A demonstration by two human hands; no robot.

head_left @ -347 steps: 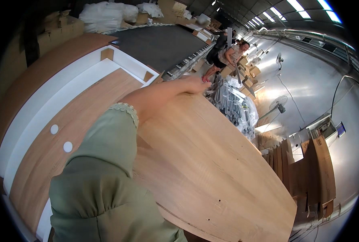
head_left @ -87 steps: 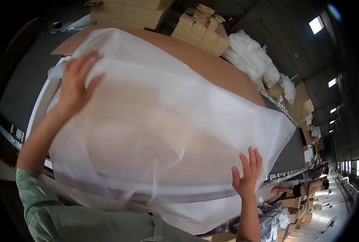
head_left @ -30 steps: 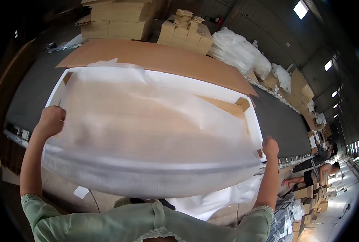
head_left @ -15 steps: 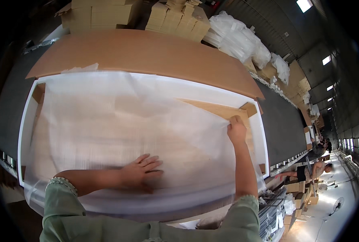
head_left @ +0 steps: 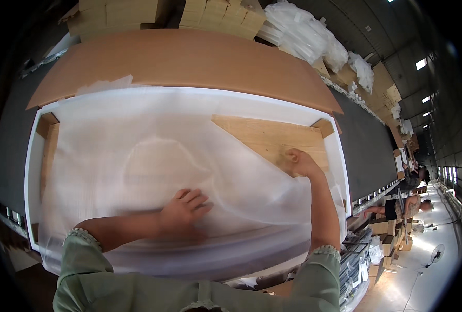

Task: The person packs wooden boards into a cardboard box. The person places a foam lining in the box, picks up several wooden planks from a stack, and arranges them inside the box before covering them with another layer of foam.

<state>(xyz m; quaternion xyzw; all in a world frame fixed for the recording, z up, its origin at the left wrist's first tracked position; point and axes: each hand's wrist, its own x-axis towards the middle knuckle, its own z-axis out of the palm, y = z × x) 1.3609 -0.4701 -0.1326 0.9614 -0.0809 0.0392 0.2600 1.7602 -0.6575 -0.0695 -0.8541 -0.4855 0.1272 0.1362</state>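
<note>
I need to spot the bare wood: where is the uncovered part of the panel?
In the head view, upper right: bare wood panel shows beyond the white foam sheet, by the right hand.

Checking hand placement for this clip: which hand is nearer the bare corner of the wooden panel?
Right. The right hand rests at the edge of the bare wooden panel; the left hand lies flat on the foam sheet, farther away.

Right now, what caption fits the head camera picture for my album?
Left hand flat on a thin white foam sheet, right hand at its edge over a wooden panel.
</note>
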